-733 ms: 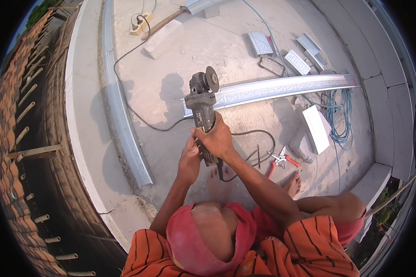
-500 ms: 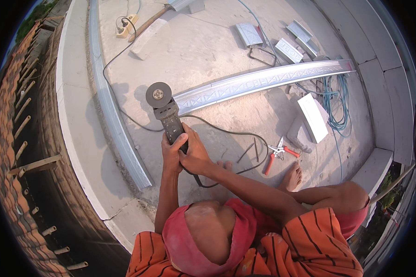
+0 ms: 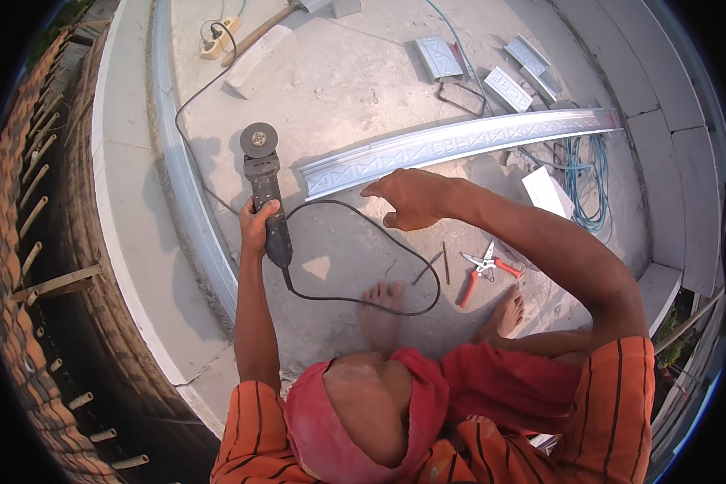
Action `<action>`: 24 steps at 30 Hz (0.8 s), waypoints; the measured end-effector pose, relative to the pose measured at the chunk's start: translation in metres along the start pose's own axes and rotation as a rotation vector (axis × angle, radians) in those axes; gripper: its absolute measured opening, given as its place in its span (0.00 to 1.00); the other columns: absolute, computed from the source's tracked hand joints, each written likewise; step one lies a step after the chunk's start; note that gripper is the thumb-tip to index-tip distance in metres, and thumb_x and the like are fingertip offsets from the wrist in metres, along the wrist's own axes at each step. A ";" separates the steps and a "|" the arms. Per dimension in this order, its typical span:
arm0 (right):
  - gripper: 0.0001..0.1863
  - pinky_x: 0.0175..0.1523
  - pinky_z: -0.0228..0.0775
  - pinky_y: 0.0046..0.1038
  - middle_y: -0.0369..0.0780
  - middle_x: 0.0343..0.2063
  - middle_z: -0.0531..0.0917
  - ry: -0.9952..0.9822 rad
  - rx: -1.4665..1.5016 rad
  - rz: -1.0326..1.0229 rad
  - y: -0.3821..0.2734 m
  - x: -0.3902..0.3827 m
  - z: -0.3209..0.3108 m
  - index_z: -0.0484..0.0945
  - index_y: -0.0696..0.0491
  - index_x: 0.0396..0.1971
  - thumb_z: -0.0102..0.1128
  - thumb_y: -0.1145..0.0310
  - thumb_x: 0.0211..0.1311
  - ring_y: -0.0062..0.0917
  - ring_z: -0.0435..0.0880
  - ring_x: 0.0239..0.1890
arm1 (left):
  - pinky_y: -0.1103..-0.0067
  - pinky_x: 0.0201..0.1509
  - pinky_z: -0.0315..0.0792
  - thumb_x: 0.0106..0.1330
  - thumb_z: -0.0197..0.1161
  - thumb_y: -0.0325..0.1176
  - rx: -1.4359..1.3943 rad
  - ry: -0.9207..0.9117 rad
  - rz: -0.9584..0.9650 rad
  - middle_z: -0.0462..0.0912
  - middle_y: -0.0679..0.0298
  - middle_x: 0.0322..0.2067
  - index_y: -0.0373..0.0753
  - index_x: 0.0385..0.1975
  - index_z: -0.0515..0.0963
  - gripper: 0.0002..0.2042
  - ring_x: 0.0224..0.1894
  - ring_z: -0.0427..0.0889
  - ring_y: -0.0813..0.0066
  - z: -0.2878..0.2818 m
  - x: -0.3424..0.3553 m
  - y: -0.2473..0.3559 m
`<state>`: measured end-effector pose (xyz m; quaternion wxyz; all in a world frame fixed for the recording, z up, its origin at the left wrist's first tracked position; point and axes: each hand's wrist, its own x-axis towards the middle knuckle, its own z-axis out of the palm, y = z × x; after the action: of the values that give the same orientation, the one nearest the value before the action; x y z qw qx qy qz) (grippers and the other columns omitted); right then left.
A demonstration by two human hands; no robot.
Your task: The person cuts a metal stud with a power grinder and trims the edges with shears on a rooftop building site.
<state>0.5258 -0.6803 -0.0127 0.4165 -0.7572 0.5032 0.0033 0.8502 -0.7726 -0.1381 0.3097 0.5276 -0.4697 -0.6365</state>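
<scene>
Bare feet [image 3: 381, 308]: on the concrete floor [image 3: 347, 270], nearest me; anything sharp that falls could cut toes, since nothing covers them.
Red-handled snips [image 3: 486, 264]: just beside the right foot, blades apart; a careless step could meet the points.
Black cord [image 3: 438, 290]: looped from the grinder's near end past the left foot; a snagged toe could jerk the tool.
Left hand [image 3: 256, 223]: wrapped alone around the angle grinder [image 3: 267, 192], left of centre; if it were running, a one-handed grip could let it twist.
Right hand [image 3: 418, 202]: holding nothing, forefinger stretched toward the metal channel; I can't quite tell whether it touches. A raw edge could nick the skin.
Metal channel [image 3: 452, 153]: running from centre to far right, no clamp in sight; a push could slide it.
Disc [image 3: 259, 139]: at the grinder's far end; knocking the channel could chip it.
Power strip [image 3: 219, 42]: far left, cord plugged in; a hard tug could unplug it.
</scene>
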 end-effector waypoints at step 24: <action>0.51 0.66 0.59 0.51 0.53 0.64 0.64 0.443 0.064 0.793 0.059 -0.206 0.212 0.56 0.49 0.69 0.75 0.59 0.45 0.50 0.63 0.67 | 0.76 0.45 0.71 0.62 0.61 0.37 0.425 0.387 0.051 0.83 0.59 0.37 0.28 0.50 0.77 0.21 0.37 0.79 0.73 -0.043 0.040 -0.011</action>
<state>0.4666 -0.3987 -0.1012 0.2885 -0.4751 0.8312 -0.0153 0.8827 -0.8155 -0.1638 0.2917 0.6804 -0.5379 -0.4033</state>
